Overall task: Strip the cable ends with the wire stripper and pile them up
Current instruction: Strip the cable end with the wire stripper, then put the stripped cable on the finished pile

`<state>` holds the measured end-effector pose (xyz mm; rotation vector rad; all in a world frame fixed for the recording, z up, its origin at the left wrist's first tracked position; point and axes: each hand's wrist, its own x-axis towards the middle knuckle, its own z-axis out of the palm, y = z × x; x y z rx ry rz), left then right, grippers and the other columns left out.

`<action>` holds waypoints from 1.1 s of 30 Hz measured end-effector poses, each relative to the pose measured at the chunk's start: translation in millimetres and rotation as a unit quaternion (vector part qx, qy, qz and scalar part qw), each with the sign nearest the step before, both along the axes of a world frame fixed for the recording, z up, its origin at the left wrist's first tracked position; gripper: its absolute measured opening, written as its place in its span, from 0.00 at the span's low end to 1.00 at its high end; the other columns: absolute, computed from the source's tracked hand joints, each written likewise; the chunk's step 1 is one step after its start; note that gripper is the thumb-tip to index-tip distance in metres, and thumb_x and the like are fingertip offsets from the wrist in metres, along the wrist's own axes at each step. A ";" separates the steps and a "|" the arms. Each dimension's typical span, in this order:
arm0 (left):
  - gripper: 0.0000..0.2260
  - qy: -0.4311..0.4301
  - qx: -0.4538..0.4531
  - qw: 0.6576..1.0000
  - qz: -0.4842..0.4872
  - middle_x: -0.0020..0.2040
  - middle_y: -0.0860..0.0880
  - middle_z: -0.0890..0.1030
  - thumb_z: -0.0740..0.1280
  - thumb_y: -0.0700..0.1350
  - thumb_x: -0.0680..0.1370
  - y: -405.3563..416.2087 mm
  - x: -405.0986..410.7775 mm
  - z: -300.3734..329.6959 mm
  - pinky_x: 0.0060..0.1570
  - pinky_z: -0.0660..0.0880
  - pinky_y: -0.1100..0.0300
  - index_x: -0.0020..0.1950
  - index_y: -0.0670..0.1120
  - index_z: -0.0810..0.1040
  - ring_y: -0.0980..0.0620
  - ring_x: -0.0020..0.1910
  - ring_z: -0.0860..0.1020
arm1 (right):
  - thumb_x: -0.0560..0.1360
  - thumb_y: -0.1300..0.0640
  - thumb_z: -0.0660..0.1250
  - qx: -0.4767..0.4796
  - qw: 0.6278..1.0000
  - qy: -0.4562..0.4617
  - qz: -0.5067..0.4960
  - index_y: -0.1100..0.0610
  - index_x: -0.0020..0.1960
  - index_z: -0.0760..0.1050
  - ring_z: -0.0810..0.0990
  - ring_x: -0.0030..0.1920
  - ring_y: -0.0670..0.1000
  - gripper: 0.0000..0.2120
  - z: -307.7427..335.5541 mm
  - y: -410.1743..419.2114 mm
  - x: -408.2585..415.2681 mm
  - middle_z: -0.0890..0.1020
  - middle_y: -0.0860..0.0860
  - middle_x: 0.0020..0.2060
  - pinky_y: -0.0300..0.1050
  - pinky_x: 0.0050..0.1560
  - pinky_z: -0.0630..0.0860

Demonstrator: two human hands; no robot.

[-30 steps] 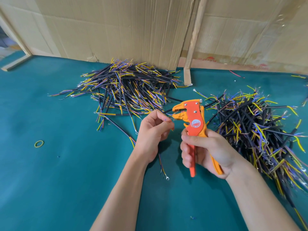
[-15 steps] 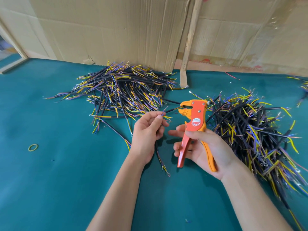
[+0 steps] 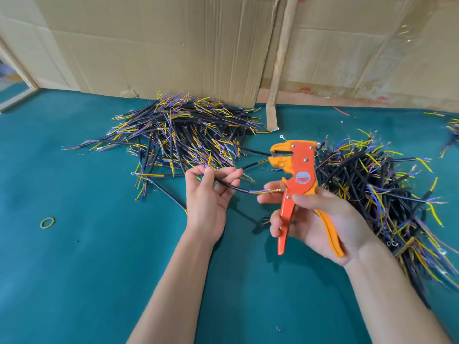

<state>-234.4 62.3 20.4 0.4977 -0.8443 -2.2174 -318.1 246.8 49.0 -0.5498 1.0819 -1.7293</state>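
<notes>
My right hand grips the orange wire stripper upright by its spread handles, jaws pointing left and slightly apart. My left hand pinches a short black cable between thumb and fingers; the cable lies level, and its coloured wire ends reach right to the fingertips of my right hand, below the jaws. A large pile of black cables with yellow, blue and purple ends lies behind my left hand. A second pile lies to the right, behind my right hand.
Everything sits on a teal table surface. Cardboard sheets and a wooden strip stand along the back. A yellow-green rubber band lies at the left. A few loose cables lie at the far right.
The cable hung down from my left hand with its upper end at the stripper jaws; it has been turned level, its wire ends now below the jaws. The stripper handles have spread open.
</notes>
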 end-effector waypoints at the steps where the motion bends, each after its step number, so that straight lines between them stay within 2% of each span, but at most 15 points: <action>1: 0.05 -0.001 0.000 1.000 0.000 0.41 0.41 0.84 0.55 0.39 0.86 0.0 0.4 -0.1 0.42 0.81 0.58 0.55 0.48 0.61 0.43 0.45 0.86 | 0.67 0.53 0.80 -0.016 1.000 -0.008 -0.010 0.65 0.65 0.78 0.80 0.39 0.62 0.31 0.1 -0.2 0.0 0.80 0.67 0.60 0.56 0.46 0.79; 5: 0.07 -0.009 0.002 1.000 -0.005 0.44 0.39 0.84 0.56 0.37 0.85 -0.7 1.1 -1.3 0.46 0.82 0.55 0.53 0.49 0.62 0.41 0.47 0.86 | 0.67 0.53 0.80 -0.080 0.995 -0.044 -0.033 0.66 0.67 0.75 0.80 0.41 0.60 0.33 -0.3 1.2 -3.1 0.80 0.65 0.60 0.55 0.47 0.79; 10: 0.07 -0.017 -0.001 1.000 -0.012 0.46 0.38 0.85 0.58 0.38 0.86 -2.7 0.5 -2.1 0.47 0.82 0.53 0.50 0.47 0.64 0.39 0.49 0.86 | 0.68 0.52 0.78 -0.125 0.989 -0.069 -0.044 0.64 0.67 0.76 0.80 0.42 0.57 0.31 -1.7 1.4 -7.9 0.80 0.62 0.60 0.53 0.48 0.79; 14: 0.08 -0.013 0.030 0.999 0.011 0.47 0.36 0.85 0.59 0.38 0.85 -0.6 6.1 3.7 0.44 0.83 0.53 0.48 0.47 0.65 0.39 0.47 0.86 | 0.65 0.52 0.81 -0.129 0.985 -0.087 -0.079 0.63 0.63 0.79 0.80 0.41 0.57 0.31 -2.8 -0.3 -6.1 0.81 0.62 0.57 0.54 0.47 0.79; 17: 0.08 0.009 0.081 0.993 0.081 0.48 0.35 0.84 0.58 0.36 0.85 -7.0 15.2 25.5 0.40 0.83 0.54 0.48 0.46 0.65 0.41 0.45 0.87 | 0.64 0.54 0.81 -0.112 0.985 -0.099 -0.091 0.63 0.63 0.79 0.81 0.42 0.58 0.31 -3.4 -1.7 -3.9 0.82 0.63 0.55 0.55 0.47 0.80; 19: 0.08 0.029 0.060 0.993 0.102 0.47 0.35 0.85 0.59 0.36 0.85 -10.0 14.6 52.5 0.39 0.83 0.55 0.49 0.45 0.64 0.41 0.45 0.87 | 0.62 0.55 0.82 -0.081 0.989 -0.094 -0.083 0.64 0.63 0.79 0.82 0.42 0.60 0.32 -4.3 -5.4 0.1 0.82 0.65 0.54 0.58 0.47 0.81; 22: 0.08 0.042 -0.037 0.998 0.041 0.43 0.37 0.85 0.60 0.37 0.85 8.4 -12.2 95.3 0.38 0.83 0.54 0.50 0.46 0.62 0.41 0.42 0.87 | 0.60 0.58 0.83 -0.038 0.994 -0.091 -0.045 0.65 0.61 0.80 0.82 0.42 0.62 0.31 -5.2 -17.0 14.2 0.82 0.67 0.52 0.60 0.48 0.81; 25: 0.08 -0.004 -0.090 0.993 -0.081 0.40 0.37 0.83 0.60 0.38 0.85 50.9 -63.8 119.2 0.36 0.84 0.52 0.51 0.46 0.62 0.42 0.36 0.86 | 0.61 0.66 0.76 -0.036 0.991 -0.126 0.001 0.61 0.55 0.83 0.83 0.43 0.62 0.21 -6.1 -29.0 29.5 0.82 0.63 0.47 0.59 0.45 0.81; 27: 0.06 -0.101 -0.170 0.967 -0.163 0.44 0.33 0.83 0.61 0.41 0.85 72.8 -92.5 120.0 0.43 0.84 0.45 0.51 0.44 0.64 0.36 0.41 0.85 | 0.64 0.67 0.71 -0.029 0.992 -0.125 0.012 0.63 0.60 0.80 0.82 0.47 0.62 0.23 -7.7 -33.6 33.8 0.81 0.63 0.50 0.58 0.47 0.81; 28: 0.08 -0.168 -0.251 0.933 -0.197 0.47 0.31 0.82 0.62 0.44 0.84 77.7 -103.5 116.2 0.48 0.83 0.42 0.49 0.43 0.67 0.34 0.45 0.85 | 0.65 0.67 0.71 -0.022 0.992 -0.123 0.007 0.66 0.62 0.77 0.82 0.48 0.62 0.25 -8.7 -34.6 33.0 0.81 0.64 0.51 0.58 0.49 0.80; 29: 0.11 -0.235 -0.342 0.884 -0.216 0.47 0.31 0.81 0.63 0.47 0.83 76.7 -110.0 111.1 0.53 0.81 0.41 0.46 0.42 0.70 0.33 0.48 0.84 | 0.63 0.66 0.71 -0.014 0.992 -0.126 -0.004 0.66 0.62 0.76 0.82 0.48 0.63 0.26 -9.2 -35.0 31.4 0.80 0.65 0.50 0.58 0.49 0.79; 30: 0.12 -0.286 -0.414 0.837 -0.217 0.46 0.34 0.82 0.64 0.49 0.82 70.4 -112.2 106.9 0.55 0.81 0.43 0.45 0.41 0.73 0.35 0.50 0.84 | 0.62 0.67 0.72 -0.009 0.991 -0.134 -0.017 0.66 0.59 0.75 0.81 0.45 0.63 0.26 -9.3 -34.0 29.1 0.79 0.64 0.47 0.57 0.47 0.80; 31: 0.10 -0.314 -0.461 0.807 -0.196 0.47 0.37 0.83 0.65 0.48 0.80 60.3 -111.0 106.2 0.56 0.81 0.45 0.48 0.42 0.77 0.36 0.50 0.84 | 0.61 0.68 0.72 -0.005 0.989 -0.145 -0.032 0.65 0.59 0.74 0.81 0.43 0.63 0.26 -9.5 -33.5 26.5 0.79 0.65 0.46 0.58 0.45 0.81; 33: 0.07 -0.318 -0.500 0.797 -0.113 0.47 0.40 0.85 0.66 0.44 0.77 28.6 -104.8 108.0 0.53 0.81 0.47 0.49 0.45 0.83 0.37 0.49 0.84 | 0.63 0.71 0.69 -0.001 0.986 -0.152 -0.065 0.67 0.62 0.73 0.82 0.41 0.65 0.28 -10.8 -32.5 21.3 0.80 0.67 0.47 0.60 0.44 0.83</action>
